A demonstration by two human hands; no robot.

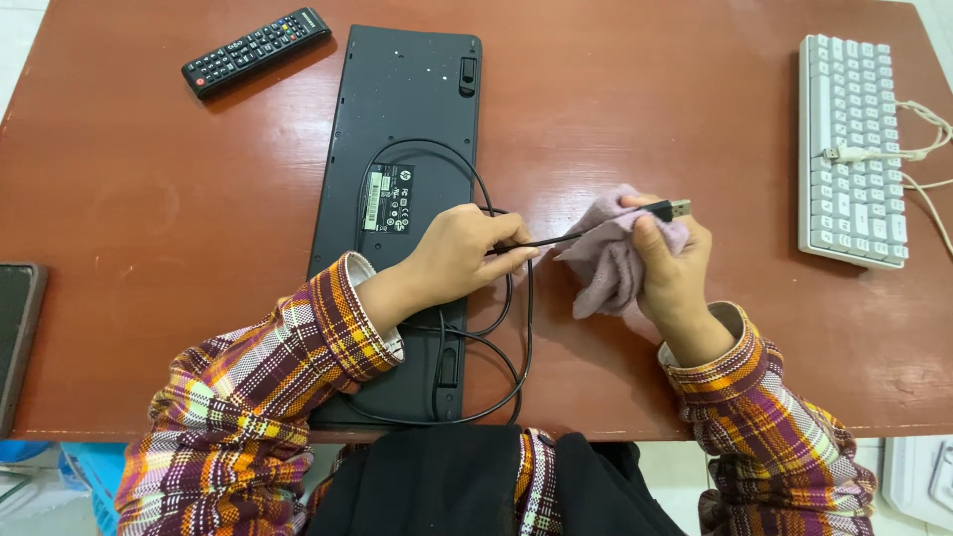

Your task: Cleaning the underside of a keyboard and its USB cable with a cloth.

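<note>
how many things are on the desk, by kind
keyboards: 2, a black keyboard lying face down and a white keyboard
remote controls: 1, the black remote
cloths: 1, the pink cloth in the right hand
cables: 2, the black cable pinched by the left hand and a white cable
total: 6

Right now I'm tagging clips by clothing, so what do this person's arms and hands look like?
Both arms wear long plaid sleeves in maroon, orange, yellow and white, with cuffs folded back at the wrists. The left hand and right hand are bare: no gloves, rings or watch show.
</note>
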